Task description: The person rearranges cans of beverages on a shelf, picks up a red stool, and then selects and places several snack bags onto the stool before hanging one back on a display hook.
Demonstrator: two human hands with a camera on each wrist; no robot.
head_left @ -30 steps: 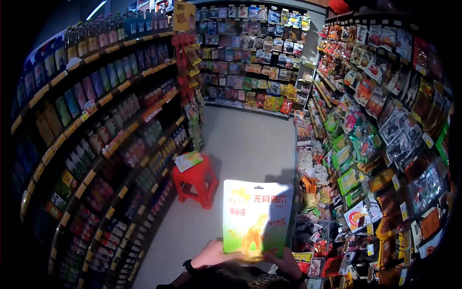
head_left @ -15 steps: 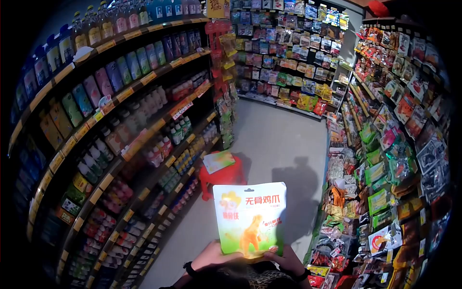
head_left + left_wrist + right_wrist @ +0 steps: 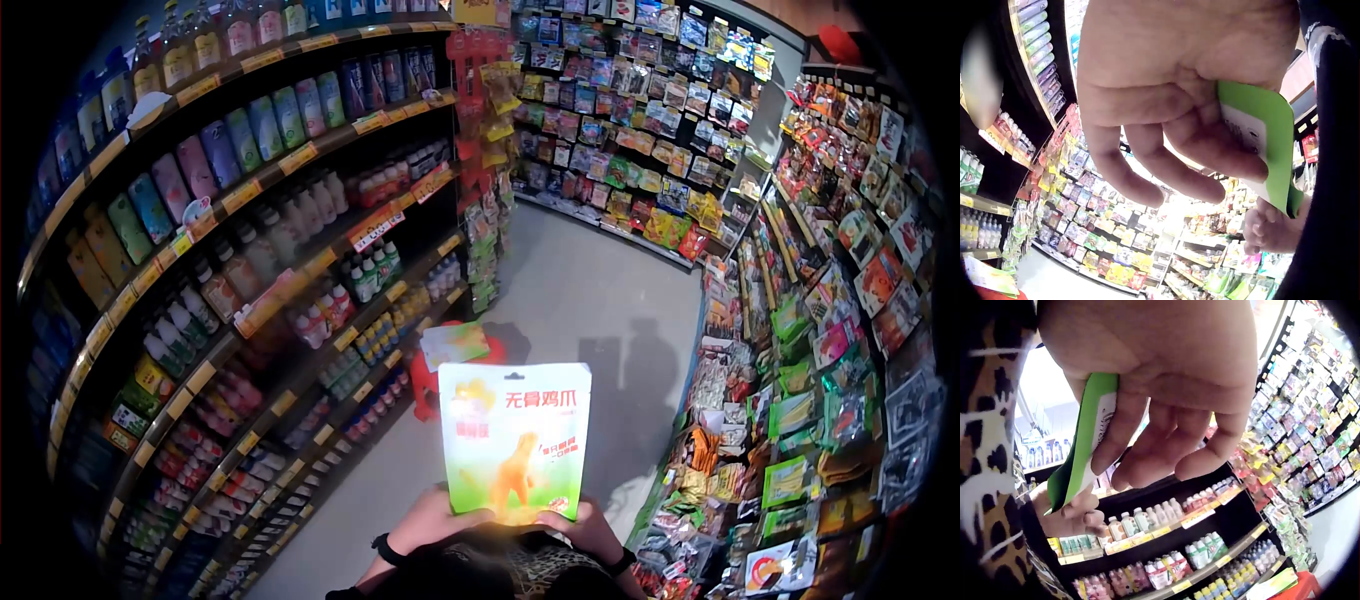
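Note:
A white-and-green snack bag [image 3: 515, 430] with red Chinese lettering and an orange picture stands upright in front of the body, its printed front facing the head camera. My left hand [image 3: 437, 518] pinches the lower left corner, thumb on the front. At the lower right corner my right hand [image 3: 588, 525] grips it the same way. In the left wrist view, the left hand's fingers [image 3: 1191, 169] curl behind the bag's green edge [image 3: 1282, 144]. The right wrist view shows the right hand [image 3: 1166, 406] with its index finger against the bag's back [image 3: 1088, 431].
A red stool [image 3: 424, 390] stands beyond the bag, with a flat white-and-green packet [image 3: 460, 345] on top. Shelves of bottles and cans [image 3: 270, 130] line the left side. Hanging snack packets fill the right rack [image 3: 800, 400] and the back wall [image 3: 640, 130]. Grey floor [image 3: 590, 270] runs between.
The head view has swung left, so the shelves, stool and back wall sit farther right. The bag has shifted slightly left and up in view, still held by both hands.

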